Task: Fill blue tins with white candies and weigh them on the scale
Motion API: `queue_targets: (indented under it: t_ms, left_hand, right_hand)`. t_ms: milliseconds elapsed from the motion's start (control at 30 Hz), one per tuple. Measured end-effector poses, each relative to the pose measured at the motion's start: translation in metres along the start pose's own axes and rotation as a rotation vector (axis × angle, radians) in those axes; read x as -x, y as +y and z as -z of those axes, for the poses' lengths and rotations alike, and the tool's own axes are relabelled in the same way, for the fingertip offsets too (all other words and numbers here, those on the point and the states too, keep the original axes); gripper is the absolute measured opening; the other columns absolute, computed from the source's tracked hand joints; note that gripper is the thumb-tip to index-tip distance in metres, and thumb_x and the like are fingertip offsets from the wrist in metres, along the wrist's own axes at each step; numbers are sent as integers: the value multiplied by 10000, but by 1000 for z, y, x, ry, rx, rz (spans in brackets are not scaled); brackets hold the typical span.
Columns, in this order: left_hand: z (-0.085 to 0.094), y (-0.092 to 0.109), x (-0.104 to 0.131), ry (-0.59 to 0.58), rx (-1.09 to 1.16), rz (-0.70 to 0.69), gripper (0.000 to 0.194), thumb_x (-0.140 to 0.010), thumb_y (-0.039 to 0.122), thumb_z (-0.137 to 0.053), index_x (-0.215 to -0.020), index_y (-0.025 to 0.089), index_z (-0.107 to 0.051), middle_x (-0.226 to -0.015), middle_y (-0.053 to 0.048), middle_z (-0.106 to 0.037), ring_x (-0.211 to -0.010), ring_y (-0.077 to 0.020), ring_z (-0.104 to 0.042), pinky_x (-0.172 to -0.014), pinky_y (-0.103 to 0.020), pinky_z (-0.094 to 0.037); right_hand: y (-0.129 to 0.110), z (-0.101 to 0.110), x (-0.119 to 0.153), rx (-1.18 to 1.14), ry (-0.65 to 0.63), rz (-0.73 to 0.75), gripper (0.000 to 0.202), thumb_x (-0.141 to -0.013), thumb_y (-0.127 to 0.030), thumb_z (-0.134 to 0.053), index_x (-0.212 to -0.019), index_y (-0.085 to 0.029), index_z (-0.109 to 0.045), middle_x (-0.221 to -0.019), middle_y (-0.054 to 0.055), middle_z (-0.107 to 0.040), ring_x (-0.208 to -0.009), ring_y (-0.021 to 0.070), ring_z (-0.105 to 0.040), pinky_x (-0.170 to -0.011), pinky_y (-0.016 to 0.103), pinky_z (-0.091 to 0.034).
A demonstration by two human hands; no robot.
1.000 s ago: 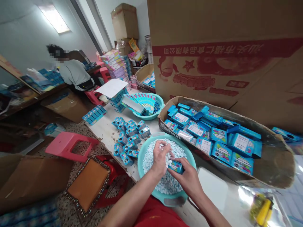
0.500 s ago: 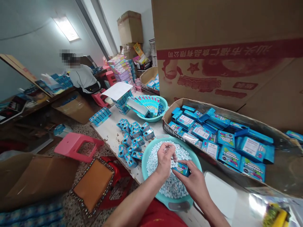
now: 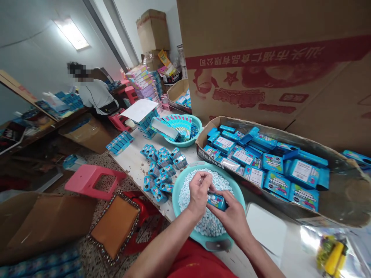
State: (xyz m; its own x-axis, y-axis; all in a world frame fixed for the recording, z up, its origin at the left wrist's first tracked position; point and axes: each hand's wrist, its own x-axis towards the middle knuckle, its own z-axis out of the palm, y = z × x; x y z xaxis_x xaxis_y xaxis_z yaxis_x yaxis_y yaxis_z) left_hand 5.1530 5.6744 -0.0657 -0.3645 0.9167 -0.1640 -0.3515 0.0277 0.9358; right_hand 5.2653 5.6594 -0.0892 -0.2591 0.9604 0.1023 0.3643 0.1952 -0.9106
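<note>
A turquoise basin (image 3: 239,181) full of small pale candies (image 3: 213,227) sits in front of me on the table. Over it my right hand (image 3: 230,214) grips a small blue candy box (image 3: 216,201), tilted with its end toward my left hand. My left hand (image 3: 199,193) is closed, fingers curled at that end of the box, with a few white candies showing at the fingertips. Left of the basin stand several small blue boxes (image 3: 165,170) with round holes in their tops.
A long carton (image 3: 344,208) of blue boxes lies at the right. Behind are another basin (image 3: 198,129) with blue packaging and a large cardboard box (image 3: 275,88). A white lid (image 3: 266,227) and yellow item (image 3: 334,258) lie nearby. A person (image 3: 95,92) sits farther back, left.
My left hand has closed in on the end of the box, its fingers now curled down over it. The box in my right hand has shifted slightly left and up. The view has moved a little.
</note>
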Motion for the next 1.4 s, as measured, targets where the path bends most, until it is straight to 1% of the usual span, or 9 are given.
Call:
queue_targets:
  t_ms: [333, 500, 600, 667, 767, 967, 1133, 1267, 1400]
  left_hand:
    - [-3, 1, 1, -36, 38, 42, 229, -802, 392, -593, -772, 168, -557, -544, 29, -538, -493, -96, -518, -529, -216, -409]
    - [10, -4, -12, 41, -3, 29, 265, -813, 429, -554, -760, 170, -538, -544, 32, -518, -456, -85, -477, -464, -201, -358]
    - [40, -26, -22, 9, -332, 0, 302, -839, 457, -475, -753, 181, -562, -589, 7, -550, -523, -116, -519, -528, -235, -417]
    - [61, -48, -23, -195, -732, -70, 248, -810, 429, -523, -782, 201, -617, -763, -38, -636, -752, -181, -595, -741, -338, -472]
    - [81, -81, -20, -478, -1239, -214, 266, -781, 364, -596, -1029, 278, -642, -1221, -69, -580, -1213, -288, -436, -1045, -511, -264]
    - [70, -117, -21, -385, -1519, -102, 580, -789, 560, -513, -1252, 211, -516, -1368, -159, -421, -1258, -363, -344, -1016, -544, -273]
    - [63, -120, -10, -481, -1473, -20, 368, -783, 458, -511, -1021, 198, -613, -1078, -146, -576, -1067, -343, -483, -904, -508, -368]
    - [66, -118, -8, -267, -1077, 91, 108, -667, 305, -630, -726, 215, -620, -845, -82, -620, -924, -292, -559, -858, -427, -401]
    - [63, -113, -21, -125, -848, 154, 161, -628, 329, -675, -613, 211, -567, -631, -9, -565, -747, -222, -586, -717, -333, -446]
  right_hand:
    - [2, -7, -4, -56, 24, -12, 237, -745, -373, -676, -901, -204, -622, -893, 60, -633, -868, 244, -592, -767, 352, -473]
    - [-1, 16, 9, -44, 12, -39, 306, -724, -450, -696, -917, -219, -648, -917, 59, -651, -854, 239, -619, -752, 333, -509]
    - [-1, 35, 19, 29, 140, -24, 339, -710, -490, -705, -919, -229, -648, -938, 58, -647, -816, 232, -627, -724, 319, -524]
    - [2, 43, 21, 66, 180, 18, 341, -711, -512, -694, -900, -231, -654, -916, 56, -651, -792, 232, -635, -692, 311, -529]
    - [6, 45, 19, 103, 165, 43, 347, -713, -536, -680, -884, -235, -660, -893, 55, -655, -757, 232, -642, -633, 304, -530]
    - [15, 29, 6, 101, 155, 57, 369, -724, -555, -656, -869, -216, -658, -872, 61, -656, -781, 238, -639, -700, 335, -530]
    - [22, 15, 5, 82, 169, 34, 377, -708, -553, -676, -872, -214, -656, -873, 51, -657, -791, 234, -637, -721, 337, -521]
    - [19, 12, 7, 59, 174, -10, 371, -716, -547, -669, -879, -215, -651, -888, 53, -656, -809, 236, -631, -735, 341, -517]
    - [19, 17, 5, 69, 195, -36, 347, -729, -533, -658, -873, -217, -645, -861, 49, -648, -801, 233, -622, -716, 335, -508]
